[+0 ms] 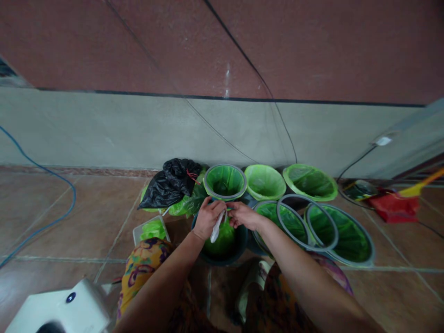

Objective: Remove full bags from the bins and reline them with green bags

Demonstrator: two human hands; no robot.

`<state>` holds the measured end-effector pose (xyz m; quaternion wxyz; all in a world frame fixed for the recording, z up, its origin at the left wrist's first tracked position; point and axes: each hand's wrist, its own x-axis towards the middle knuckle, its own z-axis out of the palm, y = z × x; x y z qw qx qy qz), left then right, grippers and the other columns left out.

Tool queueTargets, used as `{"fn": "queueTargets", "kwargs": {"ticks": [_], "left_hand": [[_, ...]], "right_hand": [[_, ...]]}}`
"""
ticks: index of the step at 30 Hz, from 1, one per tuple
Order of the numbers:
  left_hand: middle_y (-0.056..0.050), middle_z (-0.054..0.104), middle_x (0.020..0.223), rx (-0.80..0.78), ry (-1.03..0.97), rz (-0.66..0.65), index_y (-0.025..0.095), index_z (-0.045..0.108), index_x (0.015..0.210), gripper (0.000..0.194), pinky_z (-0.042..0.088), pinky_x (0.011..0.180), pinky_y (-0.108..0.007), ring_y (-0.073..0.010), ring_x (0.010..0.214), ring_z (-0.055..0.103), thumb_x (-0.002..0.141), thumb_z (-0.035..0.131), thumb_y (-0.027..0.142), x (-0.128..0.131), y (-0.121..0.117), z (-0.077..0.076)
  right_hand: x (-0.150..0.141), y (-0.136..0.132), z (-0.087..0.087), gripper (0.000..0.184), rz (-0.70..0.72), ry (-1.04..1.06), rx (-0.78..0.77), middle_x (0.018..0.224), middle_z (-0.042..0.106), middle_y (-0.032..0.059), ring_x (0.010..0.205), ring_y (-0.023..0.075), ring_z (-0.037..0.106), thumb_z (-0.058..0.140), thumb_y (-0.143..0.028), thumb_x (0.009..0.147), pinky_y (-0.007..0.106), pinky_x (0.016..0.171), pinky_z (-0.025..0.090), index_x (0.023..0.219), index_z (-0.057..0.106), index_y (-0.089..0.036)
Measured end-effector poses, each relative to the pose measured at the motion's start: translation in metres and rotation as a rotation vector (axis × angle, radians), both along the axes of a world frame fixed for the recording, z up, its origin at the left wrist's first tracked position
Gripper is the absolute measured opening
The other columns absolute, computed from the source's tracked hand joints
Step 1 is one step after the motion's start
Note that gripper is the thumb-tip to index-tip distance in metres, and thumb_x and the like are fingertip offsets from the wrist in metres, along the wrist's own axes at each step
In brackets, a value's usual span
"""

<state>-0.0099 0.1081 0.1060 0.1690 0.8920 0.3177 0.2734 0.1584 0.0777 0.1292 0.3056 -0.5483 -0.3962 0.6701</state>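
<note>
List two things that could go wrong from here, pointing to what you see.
The green bag might tear or slip back into the dark bin, since the left hand and right hand hold only its narrow top.

The loose gray ring lies across other bins' rims, near the right forearm; a bump could knock it off.

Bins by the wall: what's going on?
The left hand and right hand hold the gathered top of a green bag inside a dark bin; a whitish strip hangs between them. Five other bins, lined in green, stand behind and to the right, a grey ring lying across two. A black bag sits left.
</note>
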Motion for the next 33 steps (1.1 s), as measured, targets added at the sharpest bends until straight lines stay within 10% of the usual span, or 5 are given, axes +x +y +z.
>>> {"fn": "queueTargets", "kwargs": {"ticks": [6, 11, 18, 33], "left_hand": [[-0.005, 0.072, 0.098, -0.025, -0.024, 0.086, 0.022, 0.07, 0.088, 0.02, 0.021, 0.113, -0.047, -0.0195, 0.102, 0.061, 0.091, 0.05, 0.022, -0.001, -0.002, 0.006], [-0.005, 0.071, 0.087, -0.233, -0.106, 0.132, 0.022, 0.07, 0.08, 0.017, 0.037, 0.099, -0.039, -0.0203, 0.096, 0.061, 0.087, 0.054, 0.022, 0.001, 0.002, -0.002], [-0.006, 0.067, 0.074, -0.557, -0.001, 0.528, 0.019, 0.064, 0.068, 0.013, 0.043, 0.07, -0.028, -0.0212, 0.08, 0.063, 0.078, 0.057, 0.018, 0.003, 0.004, -0.015], [0.004, 0.049, 0.047, -1.176, -0.574, 0.374, 0.015, 0.062, 0.064, 0.015, 0.029, 0.043, -0.022, -0.0071, 0.04, 0.039, 0.073, 0.052, 0.023, 0.012, 0.003, -0.015]], "right_hand": [[0.002, 0.005, -0.008, 0.011, -0.07, -0.264, 0.114, 0.061, 0.061, -0.0017, 0.05, 0.0104, 0.055, 0.058, -0.018, 0.08, 0.021, 0.047, 0.042, 0.085, 0.068, -0.018], [0.002, 0.01, -0.006, 0.016, 0.059, -0.852, 0.512, 0.096, 0.07, 0.0078, 0.094, 0.018, 0.063, 0.054, -0.015, 0.086, 0.029, 0.087, 0.046, 0.089, 0.07, -0.017], [0.006, 0.0, -0.014, 0.027, 0.26, -1.228, 0.362, 0.104, 0.069, 0.0165, 0.096, 0.0242, 0.065, 0.045, -0.007, 0.087, 0.033, 0.083, 0.045, 0.096, 0.069, -0.014], [0.007, 0.002, -0.002, 0.024, 0.182, -0.961, 0.433, 0.084, 0.073, 0.0065, 0.082, 0.0174, 0.065, 0.048, -0.025, 0.092, 0.026, 0.075, 0.043, 0.086, 0.07, -0.017]]}}
